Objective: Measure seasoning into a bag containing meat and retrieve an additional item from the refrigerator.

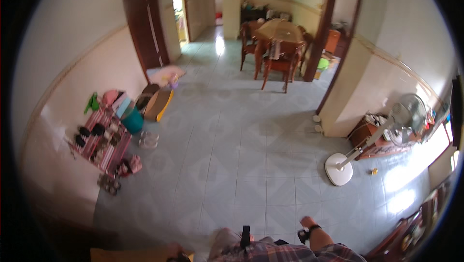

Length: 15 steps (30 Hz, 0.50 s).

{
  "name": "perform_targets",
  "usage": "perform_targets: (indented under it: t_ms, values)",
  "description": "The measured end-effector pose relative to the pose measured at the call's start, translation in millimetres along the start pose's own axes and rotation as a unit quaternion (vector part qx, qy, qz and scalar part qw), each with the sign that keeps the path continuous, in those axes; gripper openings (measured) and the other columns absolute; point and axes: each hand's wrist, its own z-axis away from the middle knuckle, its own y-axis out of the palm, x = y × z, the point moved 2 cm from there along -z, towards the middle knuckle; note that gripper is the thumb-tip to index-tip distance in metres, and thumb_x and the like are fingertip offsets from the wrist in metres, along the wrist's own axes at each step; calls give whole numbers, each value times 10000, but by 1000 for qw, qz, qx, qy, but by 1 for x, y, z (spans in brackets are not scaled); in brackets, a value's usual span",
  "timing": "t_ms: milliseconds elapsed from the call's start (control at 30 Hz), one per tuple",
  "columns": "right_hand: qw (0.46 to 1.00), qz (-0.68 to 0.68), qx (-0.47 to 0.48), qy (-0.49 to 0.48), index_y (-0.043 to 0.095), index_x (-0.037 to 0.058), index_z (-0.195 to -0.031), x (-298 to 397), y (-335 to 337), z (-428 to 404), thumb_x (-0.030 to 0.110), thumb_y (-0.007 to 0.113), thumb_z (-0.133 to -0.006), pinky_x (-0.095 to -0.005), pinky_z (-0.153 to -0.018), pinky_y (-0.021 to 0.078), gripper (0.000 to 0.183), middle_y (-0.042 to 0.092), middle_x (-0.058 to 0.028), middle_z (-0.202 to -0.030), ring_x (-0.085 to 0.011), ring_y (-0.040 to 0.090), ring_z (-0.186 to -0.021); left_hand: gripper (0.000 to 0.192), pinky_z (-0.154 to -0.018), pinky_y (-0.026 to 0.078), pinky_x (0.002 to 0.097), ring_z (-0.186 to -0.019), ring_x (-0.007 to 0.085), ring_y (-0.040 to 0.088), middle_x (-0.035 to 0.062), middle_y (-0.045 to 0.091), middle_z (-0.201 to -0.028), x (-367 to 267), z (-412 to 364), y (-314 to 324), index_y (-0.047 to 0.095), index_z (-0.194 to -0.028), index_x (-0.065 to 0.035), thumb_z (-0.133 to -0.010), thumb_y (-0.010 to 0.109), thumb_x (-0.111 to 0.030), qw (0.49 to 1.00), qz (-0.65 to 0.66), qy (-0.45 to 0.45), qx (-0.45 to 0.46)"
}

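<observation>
My left hand [176, 249] is low at the bottom edge, dim and partly cut off. It lies against a flat tan piece [130, 255] that looks like cardboard; whether the fingers grip it is unclear. Out over the tiled floor [232, 175] is my right hand [307, 222], its fingers looking curled, with nothing visible in it. A dark band with a small device [303, 236] circles that wrist. Between the hands, a black strap [245, 236] rises in front of my plaid shirt [268, 252].
A striped shoe rack [103, 135] stands by the left wall, beside a teal bin [132, 120]. To the right are a pedestal fan [339, 169], a wooden cabinet [377, 144] and carved dark furniture [398, 236]. Farther off stands a wooden dining table [279, 31] with chairs [281, 65].
</observation>
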Motion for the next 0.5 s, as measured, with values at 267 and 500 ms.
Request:
perform_targets:
  t_ms: [267, 500]
  values:
    - [879, -429, -194, -82, 595, 35, -976, 120, -337, -165, 243, 543, -834, -298, -594, 486, 257, 643, -72, -785, -161, 627, -620, 115, -495, 413, 348, -557, 222, 486, 120, 480, -626, -52, -88, 2, 478, -739, 13, -793, 526, -76, 980, 183, -13, -73]
    - [864, -495, 31, 82, 601, 33, -895, 37, -377, -242, 171, 524, -823, -268, -495, 476, 174, 594, -53, -720, -148, 584, -596, 194, -460, 401, 314, -563, 194, 510, 93, 550, -698, -330, -151, 89, 510, -763, -19, -802, 549, -205, 977, 179, 23, -110]
